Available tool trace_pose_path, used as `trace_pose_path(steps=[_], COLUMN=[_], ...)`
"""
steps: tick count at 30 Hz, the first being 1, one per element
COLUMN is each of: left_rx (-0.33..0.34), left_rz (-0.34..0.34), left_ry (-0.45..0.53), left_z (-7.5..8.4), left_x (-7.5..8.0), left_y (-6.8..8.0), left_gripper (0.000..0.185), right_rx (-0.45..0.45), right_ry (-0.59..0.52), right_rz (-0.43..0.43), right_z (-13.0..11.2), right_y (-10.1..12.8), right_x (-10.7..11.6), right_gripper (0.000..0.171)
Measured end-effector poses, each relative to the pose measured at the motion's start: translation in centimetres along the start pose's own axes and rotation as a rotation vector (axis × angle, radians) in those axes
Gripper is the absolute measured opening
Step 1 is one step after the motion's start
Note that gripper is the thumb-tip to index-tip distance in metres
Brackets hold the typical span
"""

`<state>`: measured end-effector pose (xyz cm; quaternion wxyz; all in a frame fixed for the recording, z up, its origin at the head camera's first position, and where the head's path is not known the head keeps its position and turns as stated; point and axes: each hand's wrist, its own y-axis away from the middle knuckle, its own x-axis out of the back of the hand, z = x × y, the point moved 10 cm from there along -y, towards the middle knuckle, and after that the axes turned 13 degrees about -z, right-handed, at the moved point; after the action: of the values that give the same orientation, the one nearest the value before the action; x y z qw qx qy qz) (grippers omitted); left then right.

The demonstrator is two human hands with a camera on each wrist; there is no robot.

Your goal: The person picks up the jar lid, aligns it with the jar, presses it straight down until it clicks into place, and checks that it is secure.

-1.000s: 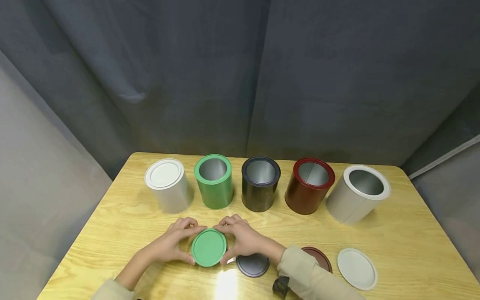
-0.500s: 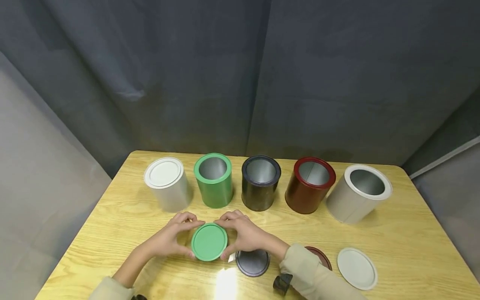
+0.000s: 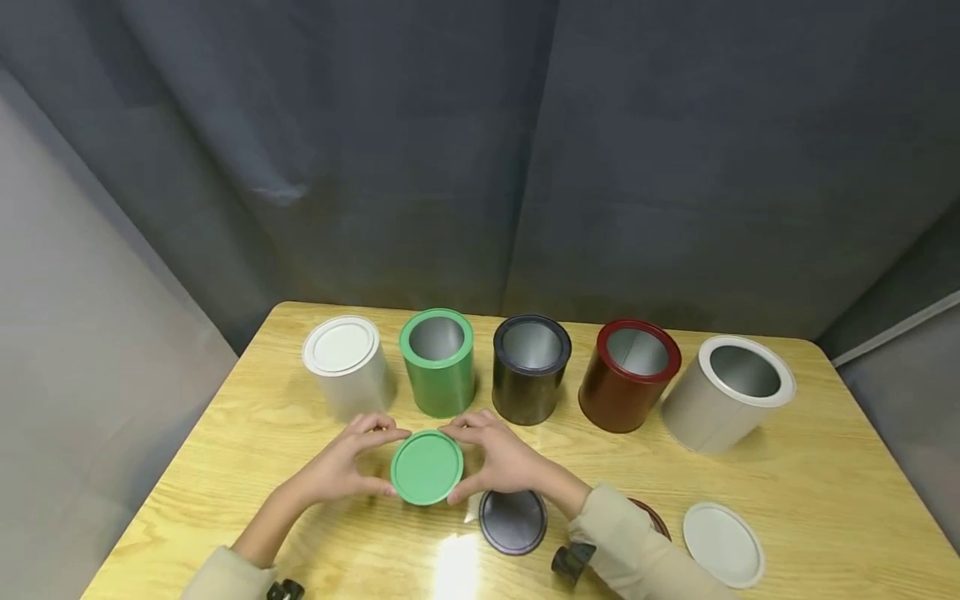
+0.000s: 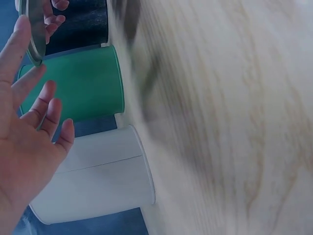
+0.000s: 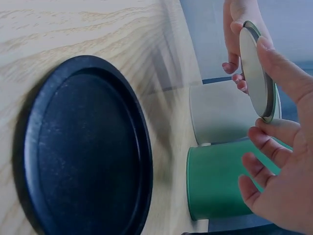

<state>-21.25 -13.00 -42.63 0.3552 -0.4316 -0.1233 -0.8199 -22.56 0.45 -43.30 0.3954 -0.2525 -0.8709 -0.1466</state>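
Note:
Both hands hold a round green lid (image 3: 427, 467) by its edge, raised over the table in front of the open green can (image 3: 438, 379). My left hand (image 3: 351, 463) pinches the left side between thumb and index finger; my right hand (image 3: 501, 458) does the same on the right. The other fingers stay off the lid. From the right wrist view the lid's pale underside (image 5: 254, 73) shows, with the rim between finger and thumb. A black lid (image 3: 513, 522) lies on the table just below the right hand.
In a row at the back stand a white can (image 3: 352, 379) with its lid on, an open black can (image 3: 528, 387), an open dark red can (image 3: 622, 392) and an open off-white can (image 3: 708, 408). A white lid (image 3: 723, 544) lies at right; a red lid (image 3: 654, 518) is partly under the sleeve.
The green lid and both hands have moved up and away from the person, toward the green can. More of the black lid now shows. The head view has shifted slightly.

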Motion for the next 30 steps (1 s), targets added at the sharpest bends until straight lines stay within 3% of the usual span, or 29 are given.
trace_pose_path(steps=[7,18,30], left_rx=[0.023,0.053,0.062], left_rz=[0.014,0.009,0.000], left_ry=[0.045,0.061,0.094], left_z=[-0.3,-0.7,0.0], left_x=[0.5,0.9,1.0], left_y=[0.0,0.1,-0.6], left_gripper=[0.064,0.064,0.064], right_rx=[0.039,0.025,0.022], right_ry=[-0.008,0.000,-0.029], right_rz=[0.015,-0.007,0.021], right_z=[-0.6,-0.6,-0.5], right_y=[-0.2,-0.7,-0.1], right_x=[0.7,0.6,1.5], right_gripper=[0.078,0.079,0.077])
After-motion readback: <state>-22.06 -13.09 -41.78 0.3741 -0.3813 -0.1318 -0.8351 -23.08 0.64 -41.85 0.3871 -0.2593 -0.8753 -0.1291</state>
